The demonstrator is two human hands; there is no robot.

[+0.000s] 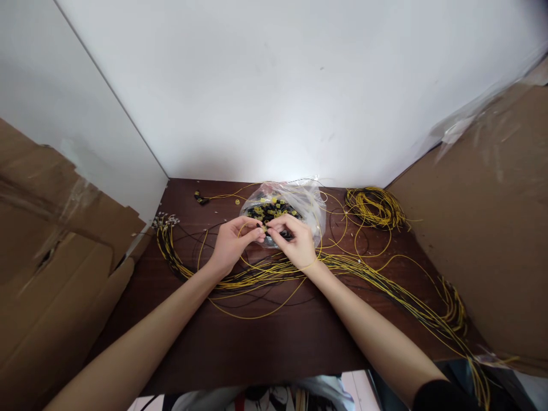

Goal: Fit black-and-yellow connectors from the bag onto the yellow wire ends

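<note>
Head view: a clear plastic bag (317,210) lies on a brown table (265,354), near the white wall (274,97).
Bag contents: a heap of small black and yellow plastic pieces (274,206).
Small piece (264,229): between the two sets of fingertips, in front of the bag's near side; mostly hidden, so its shape is unclear.
Left hand (231,244): thumb and forefinger nearly closed, pinching the small piece from the left.
Right hand (296,238): thumb and forefinger pinched together on the piece's other side.
Wire bundle (265,275): yellow and black, running crosswise beneath the wrists.
Wire coil (377,208): right of the bag, well apart from the hands.
</note>
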